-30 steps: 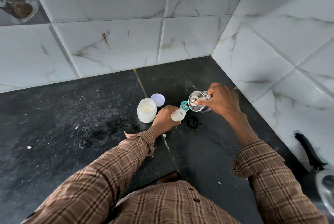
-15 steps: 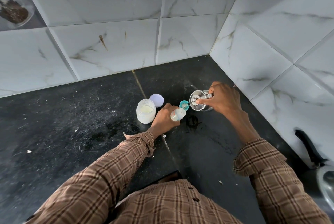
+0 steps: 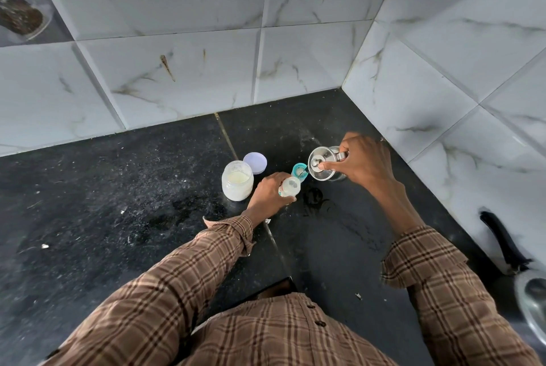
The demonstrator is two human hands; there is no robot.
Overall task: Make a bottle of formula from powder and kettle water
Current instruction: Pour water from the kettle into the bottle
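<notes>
The left hand [image 3: 267, 193] grips the bottle [image 3: 290, 187] on the counter [image 3: 118, 203]; the right hand [image 3: 362, 163] holds the tilted kettle [image 3: 323, 163] beside it. Water seems in progress; closing and shaking remain.

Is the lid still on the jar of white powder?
No, the jar is open showing powder inside, and its pale lid lies flat on the counter behind it.
</notes>
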